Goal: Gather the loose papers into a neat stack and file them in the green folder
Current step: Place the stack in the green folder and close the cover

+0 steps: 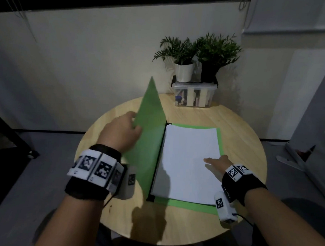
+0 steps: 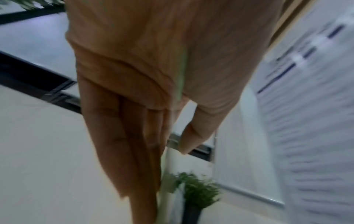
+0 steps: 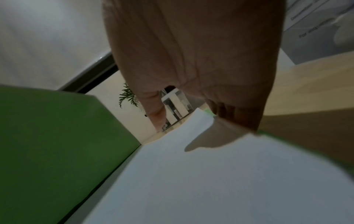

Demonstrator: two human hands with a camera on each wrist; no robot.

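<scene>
The green folder lies open on the round wooden table (image 1: 242, 130), black spine toward the middle. My left hand (image 1: 123, 132) pinches the outer edge of its front cover (image 1: 149, 133) and holds it raised nearly upright; in the left wrist view the green edge (image 2: 181, 72) runs between my thumb and fingers. A neat stack of white papers (image 1: 188, 161) rests on the back cover (image 1: 189, 204). My right hand (image 1: 218, 161) lies flat on the stack's right edge, thumb stretched over the sheet. The right wrist view shows the paper (image 3: 210, 181), the raised cover (image 3: 57, 136) and my fingers (image 3: 239, 118).
At the table's far edge stands a clear plastic box (image 1: 194, 95) with a white-potted plant (image 1: 184, 72) and a black-potted plant (image 1: 209, 72) on its lid. The wall is right behind them. Bare wood surrounds the folder.
</scene>
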